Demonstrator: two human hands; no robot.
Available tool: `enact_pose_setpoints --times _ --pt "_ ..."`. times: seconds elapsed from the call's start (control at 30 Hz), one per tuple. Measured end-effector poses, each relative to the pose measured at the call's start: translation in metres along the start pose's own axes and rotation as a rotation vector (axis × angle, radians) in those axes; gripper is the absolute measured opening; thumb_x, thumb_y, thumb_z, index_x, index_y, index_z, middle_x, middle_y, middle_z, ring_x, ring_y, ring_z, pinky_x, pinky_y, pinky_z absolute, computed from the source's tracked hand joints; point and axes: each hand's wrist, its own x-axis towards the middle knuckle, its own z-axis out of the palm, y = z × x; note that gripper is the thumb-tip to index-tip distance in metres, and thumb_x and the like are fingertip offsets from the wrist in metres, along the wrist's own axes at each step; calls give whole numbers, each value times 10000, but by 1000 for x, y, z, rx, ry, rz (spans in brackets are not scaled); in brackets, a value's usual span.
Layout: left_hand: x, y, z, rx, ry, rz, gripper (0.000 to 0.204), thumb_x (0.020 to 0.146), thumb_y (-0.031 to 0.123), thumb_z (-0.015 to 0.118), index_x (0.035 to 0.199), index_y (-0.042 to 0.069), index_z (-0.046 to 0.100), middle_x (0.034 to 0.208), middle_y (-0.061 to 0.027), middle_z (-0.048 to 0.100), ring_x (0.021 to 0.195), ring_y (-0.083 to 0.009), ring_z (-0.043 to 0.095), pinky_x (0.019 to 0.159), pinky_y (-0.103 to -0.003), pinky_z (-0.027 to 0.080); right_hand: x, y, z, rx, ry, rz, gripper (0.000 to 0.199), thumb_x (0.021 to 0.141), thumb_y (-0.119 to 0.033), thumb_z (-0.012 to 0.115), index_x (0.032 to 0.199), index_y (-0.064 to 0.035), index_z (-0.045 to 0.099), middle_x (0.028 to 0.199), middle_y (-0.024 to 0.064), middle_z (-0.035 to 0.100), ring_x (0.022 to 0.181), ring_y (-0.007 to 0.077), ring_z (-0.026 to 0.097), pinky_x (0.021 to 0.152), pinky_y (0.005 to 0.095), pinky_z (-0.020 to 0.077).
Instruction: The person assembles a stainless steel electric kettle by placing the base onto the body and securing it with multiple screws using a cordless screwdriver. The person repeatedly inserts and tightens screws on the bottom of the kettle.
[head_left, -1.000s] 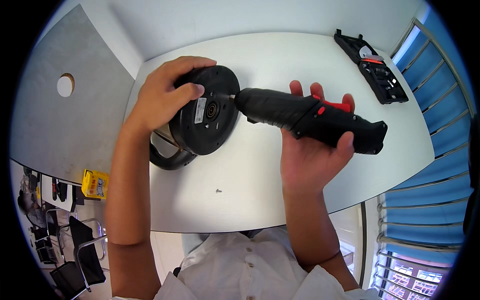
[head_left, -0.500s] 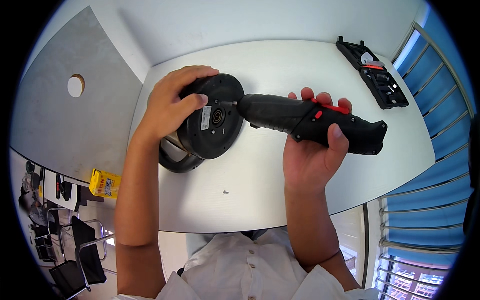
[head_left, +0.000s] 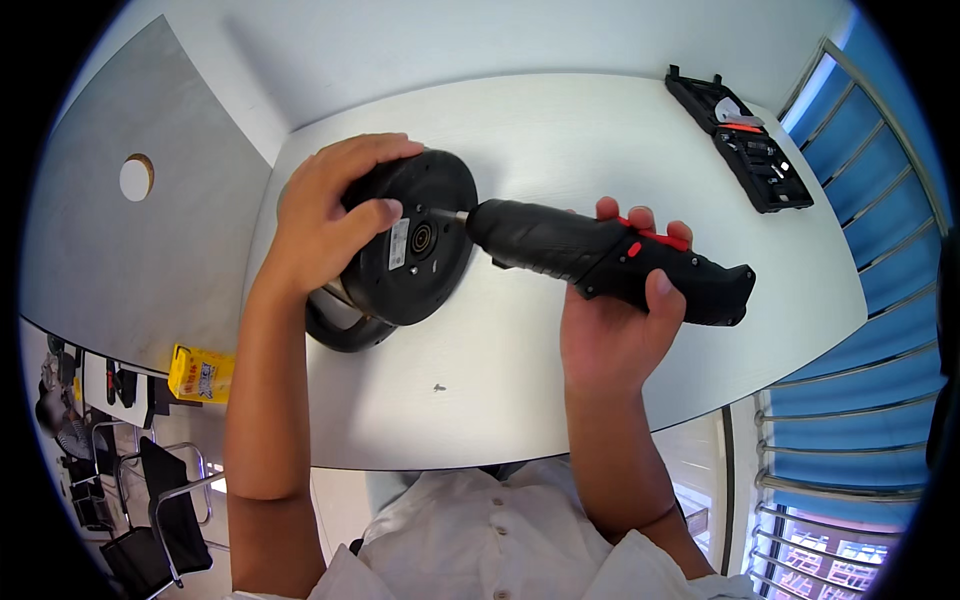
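Observation:
An electric kettle (head_left: 440, 285) lies tipped on the table, its round black underside turned toward the right and its black handle (head_left: 350, 333) low at the left. My left hand (head_left: 330, 205) is wrapped over its far left side, thumb pressed on the underside beside a white label (head_left: 398, 243). My right hand (head_left: 625, 325) grips a black cordless screwdriver (head_left: 560, 243) with red buttons. The metal bit (head_left: 452, 214) points left at the underside, near a screw above the round centre socket; whether it touches the screw is hard to tell. Small loose screws (head_left: 439, 387) lie on the tabletop nearer me.
An open black bit case (head_left: 762, 165) sits at the far right of the white table (head_left: 530, 400). Metal railings (head_left: 850, 398) run along the right. A grey panel (head_left: 110, 240) with a round hole and a yellow box (head_left: 200, 375) are at left. Chairs (head_left: 170, 495) stand beyond.
The screwdriver has tilted, its rear end dropping slightly, and a bit more of its bit shows. The whole view has shifted a little; both hands keep their holds.

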Motion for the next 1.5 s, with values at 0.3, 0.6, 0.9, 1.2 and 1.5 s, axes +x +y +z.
enact_pose_setpoints --times 0.3,0.6,0.9,1.2,1.5 --pt "2 2 -2 26 12 69 454 624 162 596 1061 60 666 1093 -130 667 1026 -310 613 932 -374 459 1 -1 -1 -23 -115 6 420 829 -141 630 1225 -200 503 1220 78 529 1247 325 466 1060 543 389" --pt "1 3 -1 33 17 58 453 632 173 601 1065 59 667 1101 -129 667 1040 -310 609 947 -373 450 3 -2 -4 18 -121 21 355 815 -91 629 1138 -214 547 1176 60 540 1235 308 476 1038 530 419" --pt "-1 -3 -1 30 20 39 448 647 175 602 1077 71 671 1137 -121 660 1068 -309 599 969 -380 441 3 0 -3 1 -127 13 368 801 -83 636 1135 -214 553 1173 57 544 1228 305 479 1037 528 418" --pt "-1 2 -5 -2 -90 -73 531 682 196 569 1182 25 620 1245 -136 587 1210 -281 511 1061 -373 358 1 -1 2 11 -75 27 425 730 -46 613 1113 -212 535 1139 36 533 1201 289 479 1074 482 356" --pt "-1 1 -5 2 -87 -89 534 677 204 568 1178 29 623 1235 -131 591 1207 -276 513 1059 -371 364 1 0 2 25 -83 30 428 733 -38 608 1119 -206 533 1151 42 532 1212 296 477 1087 485 346"
